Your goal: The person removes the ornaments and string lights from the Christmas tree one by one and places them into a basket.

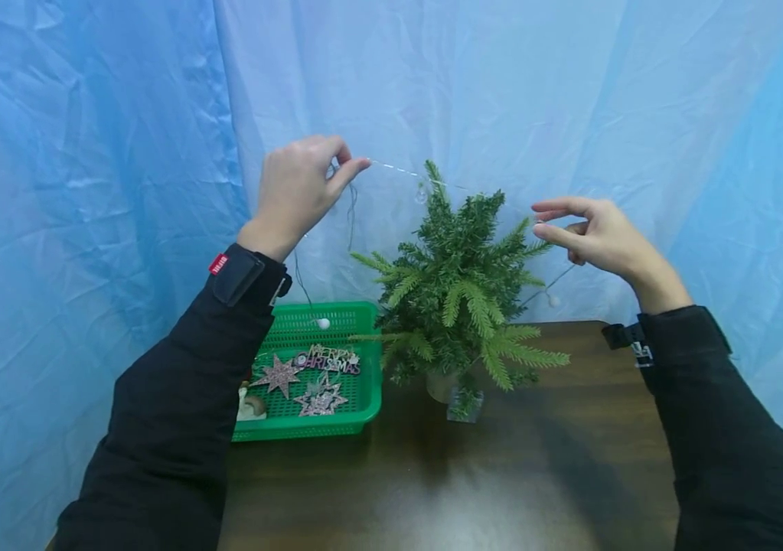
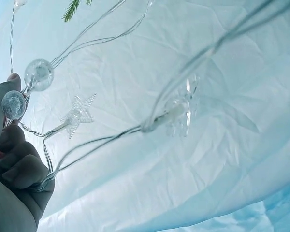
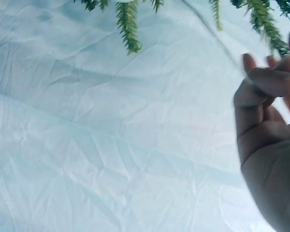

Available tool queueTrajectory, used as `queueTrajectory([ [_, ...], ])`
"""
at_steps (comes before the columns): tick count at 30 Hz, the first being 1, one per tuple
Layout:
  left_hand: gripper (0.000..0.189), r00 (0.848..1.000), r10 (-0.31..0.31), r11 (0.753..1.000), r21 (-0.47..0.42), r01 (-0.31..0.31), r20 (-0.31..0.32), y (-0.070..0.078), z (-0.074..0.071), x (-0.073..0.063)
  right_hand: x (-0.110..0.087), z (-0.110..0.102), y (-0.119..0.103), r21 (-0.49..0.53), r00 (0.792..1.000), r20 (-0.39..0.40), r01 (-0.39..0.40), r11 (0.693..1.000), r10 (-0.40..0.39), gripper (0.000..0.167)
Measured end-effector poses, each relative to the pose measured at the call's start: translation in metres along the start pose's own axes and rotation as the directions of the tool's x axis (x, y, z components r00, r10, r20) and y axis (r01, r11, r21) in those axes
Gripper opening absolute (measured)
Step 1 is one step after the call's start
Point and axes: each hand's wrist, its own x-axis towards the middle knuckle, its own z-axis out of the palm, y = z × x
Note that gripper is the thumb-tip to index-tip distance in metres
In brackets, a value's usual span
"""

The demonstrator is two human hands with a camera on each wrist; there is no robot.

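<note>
A small green artificial Christmas tree (image 1: 463, 264) stands upright on the table. To its upper left my left hand (image 1: 295, 187) pinches a string of fairy lights (image 1: 394, 167), which runs from the fingertips across the tree's top. The left wrist view shows clear round bulbs (image 2: 39, 75) at the fingers and a clear star (image 2: 79, 116) on the wires, with loops gathered in the palm. My right hand (image 1: 598, 233) is beside the tree's right branches, its lower fingers curled on the thin wire (image 3: 210, 30). That wire slopes down behind the tree, past a pale bulb (image 1: 553, 300).
A green plastic basket (image 1: 375, 383) left of the tree holds glittery stars (image 1: 279, 375), a "Merry Christmas" sign (image 1: 336, 360) and other ornaments. A white bulb (image 1: 323, 324) dangles above it. The brown table (image 1: 460, 490) backs onto a pale blue curtain (image 1: 515, 92).
</note>
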Motion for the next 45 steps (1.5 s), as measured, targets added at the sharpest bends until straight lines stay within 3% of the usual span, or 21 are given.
queueTrajectory([
  [3,0.037,1.0,-0.007,1.0,-0.01,0.007,-0.015,-0.001,-0.001,-0.005,-0.005,0.002,0.001,-0.069,0.999,-0.034,0.003,0.998,-0.005,0.044],
  [6,0.037,1.0,-0.024,1.0,-0.006,0.024,-0.019,-0.003,-0.001,-0.011,-0.009,0.005,0.002,-0.061,0.996,-0.091,-0.007,0.998,0.002,0.037],
  [14,0.04,0.995,-0.097,0.994,-0.045,0.097,-0.017,0.0,0.001,-0.016,-0.01,0.015,0.004,0.122,0.97,-0.236,0.09,0.988,-0.059,0.024],
  [20,0.042,0.991,-0.116,0.992,-0.059,0.112,-0.064,0.003,-0.003,-0.009,-0.006,0.021,0.003,0.276,0.937,-0.334,0.2,0.94,-0.102,0.021],
  [24,0.041,0.989,-0.124,0.991,-0.07,0.118,-0.077,0.005,-0.006,-0.008,-0.007,0.022,0.001,0.319,0.918,-0.378,0.255,0.913,-0.125,0.019],
  [31,0.039,0.992,-0.07,0.997,-0.052,0.065,-0.107,0.003,-0.011,-0.014,-0.012,0.022,0.0,0.316,0.911,-0.369,0.307,0.898,-0.182,0.016],
  [35,0.037,0.992,-0.014,1.0,-0.002,0.014,-0.123,0.002,-0.016,-0.021,-0.019,0.021,0.001,0.193,0.905,-0.363,0.308,0.932,-0.224,0.014],
  [38,0.036,0.989,0.013,1.0,0.01,-0.012,-0.148,0.003,-0.021,-0.026,-0.025,0.021,0.002,0.125,0.9,-0.352,0.319,0.939,-0.259,0.014],
  [45,0.034,0.977,0.024,0.999,-0.034,-0.032,-0.211,0.01,-0.029,-0.038,-0.04,0.024,-0.004,0.145,0.887,-0.347,0.374,0.916,-0.306,0.015],
])
